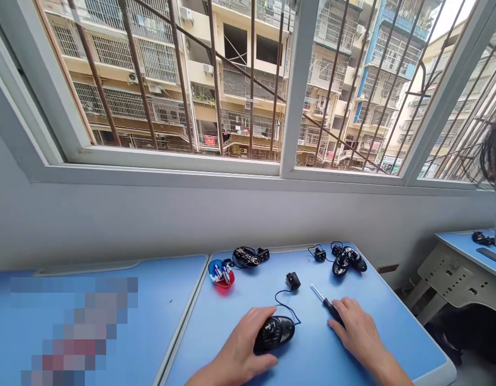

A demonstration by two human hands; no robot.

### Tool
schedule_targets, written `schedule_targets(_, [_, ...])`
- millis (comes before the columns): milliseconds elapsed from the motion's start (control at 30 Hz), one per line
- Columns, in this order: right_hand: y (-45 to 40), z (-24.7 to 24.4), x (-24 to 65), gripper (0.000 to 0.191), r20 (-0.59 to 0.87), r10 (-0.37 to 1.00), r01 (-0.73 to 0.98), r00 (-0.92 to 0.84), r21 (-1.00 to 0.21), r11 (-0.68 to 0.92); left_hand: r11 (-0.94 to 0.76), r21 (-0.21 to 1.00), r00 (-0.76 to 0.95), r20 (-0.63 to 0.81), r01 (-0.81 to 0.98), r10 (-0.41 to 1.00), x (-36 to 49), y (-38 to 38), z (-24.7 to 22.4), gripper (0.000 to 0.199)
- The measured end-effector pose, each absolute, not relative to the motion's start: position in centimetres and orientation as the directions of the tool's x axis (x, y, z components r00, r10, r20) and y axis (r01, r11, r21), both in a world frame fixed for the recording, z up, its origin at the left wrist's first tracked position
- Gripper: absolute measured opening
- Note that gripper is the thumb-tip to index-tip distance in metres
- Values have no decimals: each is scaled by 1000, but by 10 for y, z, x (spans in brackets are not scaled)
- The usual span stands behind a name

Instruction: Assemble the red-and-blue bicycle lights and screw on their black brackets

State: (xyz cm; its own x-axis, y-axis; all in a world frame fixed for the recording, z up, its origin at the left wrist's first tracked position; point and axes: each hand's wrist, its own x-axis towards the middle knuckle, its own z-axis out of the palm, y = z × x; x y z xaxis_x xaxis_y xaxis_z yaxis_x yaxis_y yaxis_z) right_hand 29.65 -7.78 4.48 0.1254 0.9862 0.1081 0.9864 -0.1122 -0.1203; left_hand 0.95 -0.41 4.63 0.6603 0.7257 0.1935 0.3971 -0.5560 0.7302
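My left hand (248, 346) is closed around one end of a glossy black oval device (282, 331), shaped like a computer mouse, near the front of the blue table. From its far end a thin black cord runs to a small black block (293, 281). To the right, the fingers of my right hand (358, 324) are closed on the black handle of a screwdriver (327, 305). Its metal shaft points away and to the left, low over the tabletop. Part of the handle is hidden under the fingers.
At the table's (248, 292) back left lie a blue-and-red round container (222, 273) with small pieces and a black oval device (246, 257). More black devices (348, 261) with corded blocks lie back right. A barred window is behind; another person is at far right.
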Motion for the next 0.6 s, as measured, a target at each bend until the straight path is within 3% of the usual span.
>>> schedule_targets(167, [-78,40,305,16,183,973,981,142,-158,-113,-512,723,679,82,463,730,7,-8,60,75])
schedule_targets(333, [-80,39,312,16,237,959,962,157,-257,-94,-520,717,696,70,463,715,8,-10,68,77])
schedule_targets(467, [-81,39,316,18,329,932,885,153,-466,19,-552,694,710,83,462,699,12,-7,67,74])
schedule_targets(600, [-85,55,315,21,351,915,712,201,-694,110,-550,664,697,59,507,714,17,1,65,58])
